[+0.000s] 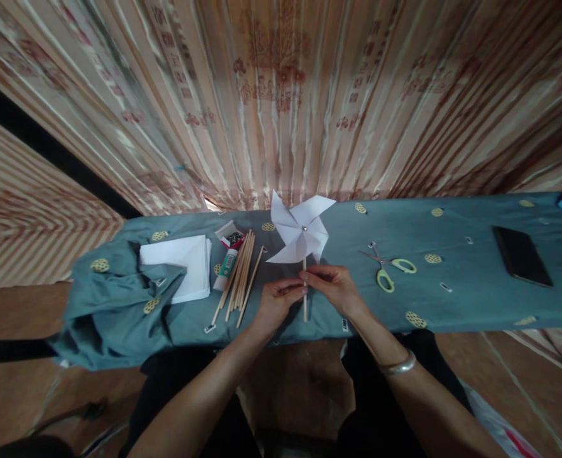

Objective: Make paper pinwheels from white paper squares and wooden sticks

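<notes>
Bare forearms come in from below, the right one with a silver bangle [398, 365] at the wrist. Both hands meet at a thin wooden stick [304, 299]: the left hand [275, 304] is curled with its fingertips pinched on the shaft, and the right hand [335, 286] pinches it from the other side, which steadies it upright-looking against the teal cloth-covered table [462, 299]. Just beyond them, pinned to the stick's top, sits a white paper pinwheel [301, 230], its vanes clear of the fingers. To the left lie loose wooden sticks [239, 277], a glue tube [227, 264] and stacked white paper [180, 264]; to the right, yellow-handled scissors [390, 270] and, well apart, a black phone [522, 256].
</notes>
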Available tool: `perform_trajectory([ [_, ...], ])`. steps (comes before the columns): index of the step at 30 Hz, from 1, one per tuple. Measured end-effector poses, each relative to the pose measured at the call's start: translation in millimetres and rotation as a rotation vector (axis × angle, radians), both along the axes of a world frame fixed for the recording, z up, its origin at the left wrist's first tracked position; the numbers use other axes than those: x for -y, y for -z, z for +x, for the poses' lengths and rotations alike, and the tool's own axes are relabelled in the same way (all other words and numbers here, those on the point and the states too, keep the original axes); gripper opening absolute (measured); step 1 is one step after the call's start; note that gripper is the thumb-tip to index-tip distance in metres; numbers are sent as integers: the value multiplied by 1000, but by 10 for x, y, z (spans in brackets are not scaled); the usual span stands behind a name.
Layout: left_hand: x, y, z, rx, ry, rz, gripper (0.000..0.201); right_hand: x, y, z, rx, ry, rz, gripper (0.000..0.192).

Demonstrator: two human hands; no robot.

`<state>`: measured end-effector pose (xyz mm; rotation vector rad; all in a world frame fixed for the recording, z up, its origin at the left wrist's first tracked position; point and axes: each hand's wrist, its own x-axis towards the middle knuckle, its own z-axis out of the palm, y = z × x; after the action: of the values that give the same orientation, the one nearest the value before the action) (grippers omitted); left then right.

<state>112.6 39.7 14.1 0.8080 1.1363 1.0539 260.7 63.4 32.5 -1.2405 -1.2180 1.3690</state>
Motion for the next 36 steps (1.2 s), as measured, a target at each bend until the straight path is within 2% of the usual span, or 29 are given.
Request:
perform_trajectory([
  [5, 15, 2, 26, -20, 5, 10, 37, -23, -7, 1, -18, 26, -25, 27],
  [9, 40, -29, 22, -38, 33, 29, 36, -48, -43, 116, 31, 61, 32, 30],
  [13, 48, -28, -12, -31, 68, 70, 33, -93, -133, 409, 156, 238, 138, 29],
  [16, 53, -17, -39, -42, 92, 88, 32, -187, -287, 756, 269, 369, 202, 28],
  [19, 66, -21, -57, -77, 114, 97, 31, -356, -546, 1170, 535, 484, 206, 19],
  [21, 75, -35, -66, -96, 124, 108, 32, -495, -751, 1446, 838, 534, 112, 18],
  [24, 89, -59, -81, -93, 130, 117, 33, -687, -1010, 1820, 1014, 578, 45, 22],
  [26, 100, -67, -93, -75, 130, 113, 32, -775, -1097, 2045, 1299, 553, -115, 24],
  [27, 105, -66, -100, -65, 129, 108, 32, -803, -1108, 2155, 1392, 512, -169, 26],
  [30, 123, -47, -120, -40, 127, 81, 31, -832, -1029, 2493, 1457, 516, -227, 24],
  [34, 149, -10, -126, -40, 139, 64, 31, -820, -739, 2932, 1573, 510, -341, 23],
  [35, 156, -3, -123, -43, 144, 66, 31, -820, -653, 3021, 1589, 526, -328, 23],
  [36, 163, 3, -118, -46, 147, 68, 30, -825, -568, 3095, 1601, 517, -231, 24],
])
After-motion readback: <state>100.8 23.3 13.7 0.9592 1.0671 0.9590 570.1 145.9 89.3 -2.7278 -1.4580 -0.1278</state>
